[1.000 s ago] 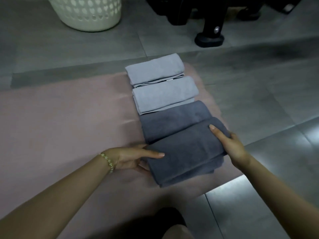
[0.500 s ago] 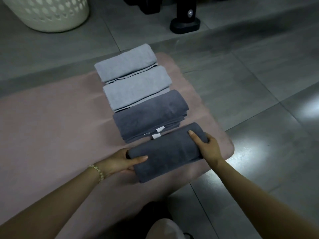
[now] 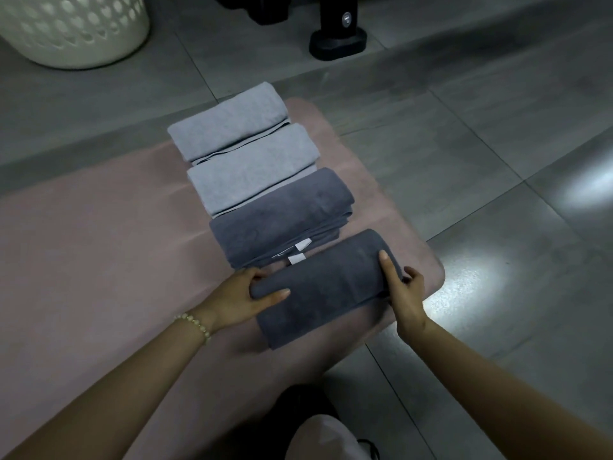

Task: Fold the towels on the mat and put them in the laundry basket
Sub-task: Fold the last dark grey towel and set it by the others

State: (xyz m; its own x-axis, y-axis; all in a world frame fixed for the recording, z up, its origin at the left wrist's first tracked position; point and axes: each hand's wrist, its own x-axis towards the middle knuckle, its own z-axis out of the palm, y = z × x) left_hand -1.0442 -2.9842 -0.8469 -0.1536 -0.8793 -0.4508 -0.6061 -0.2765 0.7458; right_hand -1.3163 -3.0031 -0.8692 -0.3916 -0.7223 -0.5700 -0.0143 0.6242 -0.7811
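Head view: left hand (image 3: pixel 238 295) and right hand (image 3: pixel 403 293) each clamp an end of the nearest folded towel (image 3: pixel 331 287) at the near right corner of the mat (image 3: pixel 99 244). Lifted by its ends alone, the middle may sag and unfold on the way to the basket (image 3: pixel 73 31)

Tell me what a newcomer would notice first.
A row of four folded towels on the pink mat, two light grey beyond two dark grey. The left hand and right hand grip the nearest dark towel at its ends. A white laundry basket stands far left.
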